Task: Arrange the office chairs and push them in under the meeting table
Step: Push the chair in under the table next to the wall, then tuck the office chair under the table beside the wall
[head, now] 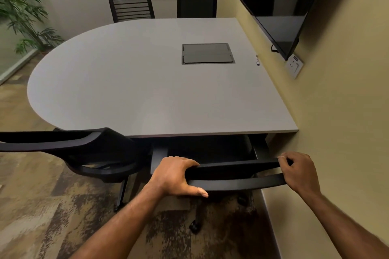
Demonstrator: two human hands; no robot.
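Gripping: both hands clasp the top rail of the near chair (237, 174) at lower centre of the frame, probably to steer it straight toward the table (147, 82).
Left hand (174, 176): closed over the rail's left end, fingers on top, thumb curled underneath.
Right hand (299, 169): closed round the rail's right end, fingers hooked over the far edge; the wide two-handed hold likely keeps the castors from swivelling off line.
Near chair: its seat looks already partly beneath the table's near edge, close to the wall (341, 111) at right; how deep it sits cannot be told.
Left chair (73, 149): lower left, its back angled and beside the near chair, seemingly not yet squared to the table.
Far chairs: a slatted-back chair (131, 6) and a solid-back chair (196, 3) at upper centre stand against the far edge, seats hidden, apparently pushed in.
Table: pale, rounded on the left, with a grey hatch (208, 53) set in its top.
Judgement: this chair seems nearly home; the left one looks next.
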